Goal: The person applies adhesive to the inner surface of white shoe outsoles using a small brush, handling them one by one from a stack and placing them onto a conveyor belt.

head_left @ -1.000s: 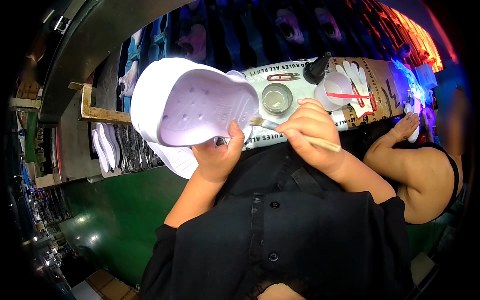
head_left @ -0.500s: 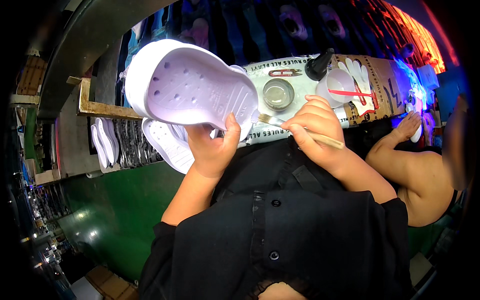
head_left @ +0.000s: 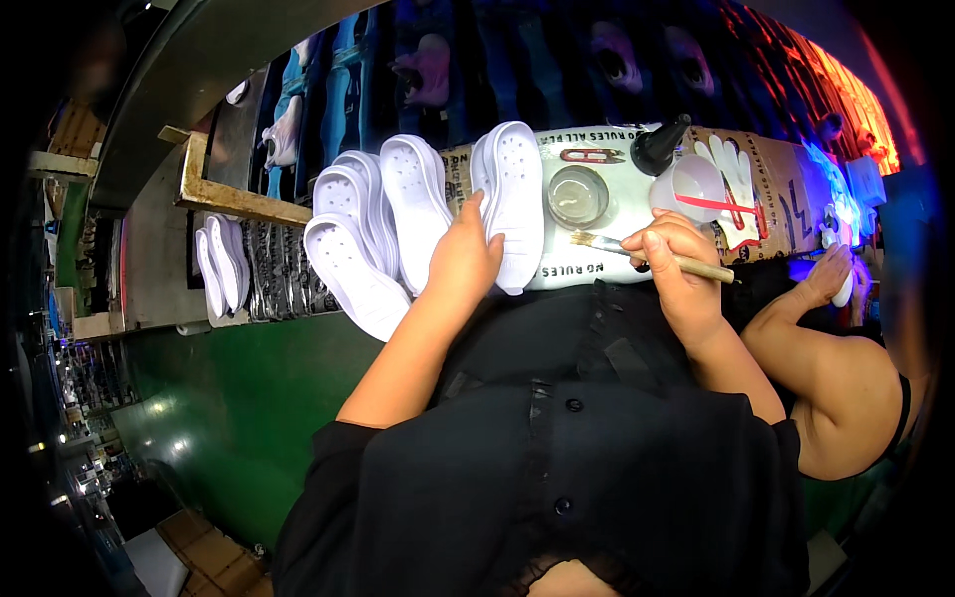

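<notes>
While a white shoe sole (head_left: 520, 199) lies lengthwise on the covered counter (head_left: 559, 278), left hand (head_left: 464, 257) rests at its L edge, thumb against the rim; fingers partly hidden, so can't tell if it's pinching. Just R of the sole, a flat brush (head_left: 609, 244) w/ pale bristles points L, tip near the close side of a clear jar (head_left: 579, 221); right hand (head_left: 686, 282) pinches its handle btwn thumb & fingers. For tidy brushwork, prob. best to wipe excess on the jar's rim, keep strokes thin & even, & steady the sole by its edge. More soles (head_left: 418, 184) lie to L; pale cup (head_left: 668, 184) & black cone-shaped bottle (head_left: 659, 149) sit R of the jar.
</notes>
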A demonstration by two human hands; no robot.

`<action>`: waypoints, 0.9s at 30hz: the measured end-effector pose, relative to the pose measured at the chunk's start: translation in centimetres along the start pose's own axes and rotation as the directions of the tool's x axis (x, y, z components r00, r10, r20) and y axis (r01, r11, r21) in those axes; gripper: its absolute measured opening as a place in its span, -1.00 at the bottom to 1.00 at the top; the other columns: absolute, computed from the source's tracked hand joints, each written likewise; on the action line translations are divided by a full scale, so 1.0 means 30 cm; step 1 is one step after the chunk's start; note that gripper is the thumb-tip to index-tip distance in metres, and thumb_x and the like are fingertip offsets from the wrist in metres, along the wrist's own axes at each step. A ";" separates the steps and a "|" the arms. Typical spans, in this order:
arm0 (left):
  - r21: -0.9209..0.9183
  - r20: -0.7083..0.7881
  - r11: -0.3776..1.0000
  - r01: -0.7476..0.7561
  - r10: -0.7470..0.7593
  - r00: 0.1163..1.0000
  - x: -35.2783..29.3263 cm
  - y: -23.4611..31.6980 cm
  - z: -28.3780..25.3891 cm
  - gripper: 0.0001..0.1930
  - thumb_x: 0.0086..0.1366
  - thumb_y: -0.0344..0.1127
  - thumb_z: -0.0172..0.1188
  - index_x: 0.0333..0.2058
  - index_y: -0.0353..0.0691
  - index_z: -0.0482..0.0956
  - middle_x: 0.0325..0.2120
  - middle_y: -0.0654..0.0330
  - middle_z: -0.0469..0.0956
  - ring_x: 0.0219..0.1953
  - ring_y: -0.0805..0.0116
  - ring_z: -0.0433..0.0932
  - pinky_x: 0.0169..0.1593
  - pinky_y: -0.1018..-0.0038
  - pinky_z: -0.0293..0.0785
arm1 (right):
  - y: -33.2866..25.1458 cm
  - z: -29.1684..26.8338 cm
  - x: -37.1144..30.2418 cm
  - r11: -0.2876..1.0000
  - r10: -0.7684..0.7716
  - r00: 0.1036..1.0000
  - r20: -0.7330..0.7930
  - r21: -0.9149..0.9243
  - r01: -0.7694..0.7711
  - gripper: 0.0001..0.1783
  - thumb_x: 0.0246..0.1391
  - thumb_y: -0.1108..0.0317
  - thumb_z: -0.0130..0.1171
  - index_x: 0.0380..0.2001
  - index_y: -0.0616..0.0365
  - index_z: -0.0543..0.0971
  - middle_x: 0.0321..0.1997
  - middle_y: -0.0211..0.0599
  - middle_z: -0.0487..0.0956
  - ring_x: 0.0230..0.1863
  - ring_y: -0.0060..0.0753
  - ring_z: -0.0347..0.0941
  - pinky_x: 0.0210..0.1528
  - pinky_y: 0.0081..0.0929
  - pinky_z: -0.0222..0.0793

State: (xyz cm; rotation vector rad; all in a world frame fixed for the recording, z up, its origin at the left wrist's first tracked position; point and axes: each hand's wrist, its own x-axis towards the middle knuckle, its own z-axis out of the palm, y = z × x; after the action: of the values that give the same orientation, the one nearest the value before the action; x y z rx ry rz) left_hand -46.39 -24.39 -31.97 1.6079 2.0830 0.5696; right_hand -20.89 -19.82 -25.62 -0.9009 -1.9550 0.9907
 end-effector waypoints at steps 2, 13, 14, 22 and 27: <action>0.073 -0.089 0.990 -0.119 0.125 0.988 -0.027 -0.011 -0.014 -0.45 0.09 -0.36 0.27 0.06 -0.38 0.35 -0.21 -0.22 0.52 -0.15 -0.18 0.52 -0.07 0.14 0.46 | 0.005 0.011 0.010 1.000 0.006 1.000 -0.028 0.010 -0.005 -0.74 0.22 0.34 0.02 -0.47 0.24 0.59 -0.52 -0.30 0.56 -0.42 -0.43 0.44 0.00 -0.33 0.22; -0.017 -0.524 0.949 0.316 -0.278 0.805 -0.364 -0.472 -0.258 -0.42 0.17 -0.34 0.30 0.11 -0.43 0.27 -0.21 0.01 0.47 -0.19 0.25 0.54 -0.16 0.34 0.50 | 0.110 0.002 0.055 0.974 0.224 0.970 -0.099 -0.006 -0.226 -0.76 0.18 0.32 0.09 -0.42 0.25 0.63 -0.50 -0.27 0.55 -0.40 -0.39 0.45 -0.29 -0.45 0.34; -0.020 -0.517 0.950 0.312 -0.277 0.810 -0.376 -0.484 -0.237 -0.42 0.17 -0.34 0.30 0.11 -0.43 0.27 -0.21 0.01 0.47 -0.19 0.25 0.54 -0.16 0.34 0.50 | 0.132 0.021 0.071 0.981 0.194 0.975 -0.108 0.007 -0.194 -0.77 0.17 0.31 0.11 -0.41 0.25 0.62 -0.49 -0.29 0.56 -0.38 -0.40 0.46 -0.29 -0.45 0.34; -0.564 -0.173 0.726 0.392 -0.568 0.804 -0.391 -0.555 -0.172 -0.62 0.28 -0.36 0.16 -0.03 -0.41 0.27 -0.52 0.14 0.53 -0.61 0.49 0.48 -0.55 0.60 0.44 | 0.248 0.120 0.152 0.967 0.159 0.987 0.023 -0.207 -0.151 -0.78 0.02 0.26 0.22 -0.42 0.21 0.63 -0.45 -0.18 0.57 -0.35 -0.11 0.50 -0.29 -0.32 0.38; -0.775 -0.219 0.605 0.181 -0.526 0.822 -0.413 -0.545 -0.231 -0.68 0.31 -0.36 0.02 -0.01 -0.41 0.36 -0.32 0.07 0.54 -0.35 0.40 0.54 -0.23 0.42 0.54 | 0.191 0.081 0.145 0.975 0.212 0.976 -0.054 -0.060 -0.215 -0.78 0.05 0.28 0.23 -0.43 0.25 0.62 -0.48 -0.20 0.56 -0.36 -0.25 0.51 -0.27 -0.42 0.39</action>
State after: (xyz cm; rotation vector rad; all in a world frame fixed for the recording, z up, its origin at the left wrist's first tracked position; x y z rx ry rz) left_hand -60.49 -40.63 -34.46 0.5816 1.9662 1.4831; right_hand -23.58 -14.41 -30.22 -1.1812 -1.8881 1.0205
